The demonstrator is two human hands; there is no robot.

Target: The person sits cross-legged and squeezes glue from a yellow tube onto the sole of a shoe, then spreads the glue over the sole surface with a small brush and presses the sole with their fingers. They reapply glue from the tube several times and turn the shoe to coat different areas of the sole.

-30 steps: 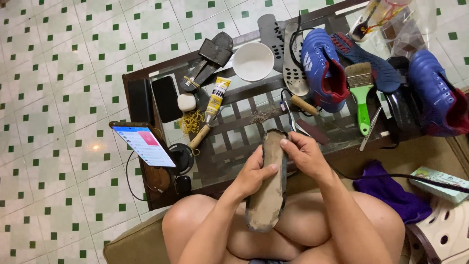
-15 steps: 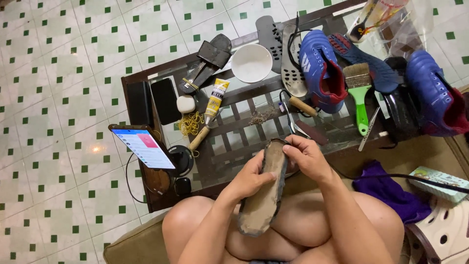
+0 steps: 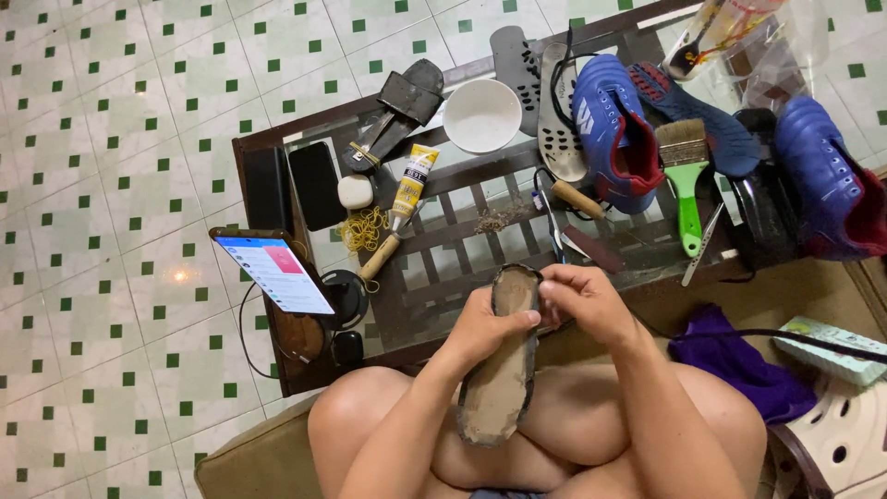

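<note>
Grey-brown and crusted with dried glue, a worn rubber shoe sole [image 3: 502, 370] stands on edge over our lap, its inner face turned up toward us. Our left hand [image 3: 485, 328] grips it near the upper end, thumb pressed across the face just below the rounded tip. Our right hand [image 3: 584, 300] closes on that same tip from the other side, fingertips [image 3: 552, 288] pinching the edge. Both hands are clenched on the sole, which hangs just short of the near edge of the dark glass-topped slatted table [image 3: 443, 268].

On the table, well apart from our hands, lie a yellow glue tube [image 3: 410, 185], a white ceramic bowl [image 3: 482, 115], a green-handled paintbrush [image 3: 686, 180] and a blue football boot with a red lining [image 3: 613, 129]. A second blue boot [image 3: 827, 180] sits at the far right. A black sandal sole [image 3: 399, 111] rests near the bowl. At the left corner a lit smartphone [image 3: 275, 273] leans on a stand, with a dark phone [image 3: 316, 185] lying flat behind it. A purple cloth [image 3: 730, 356] lies beside our right knee, on the brown floor mat.
</note>
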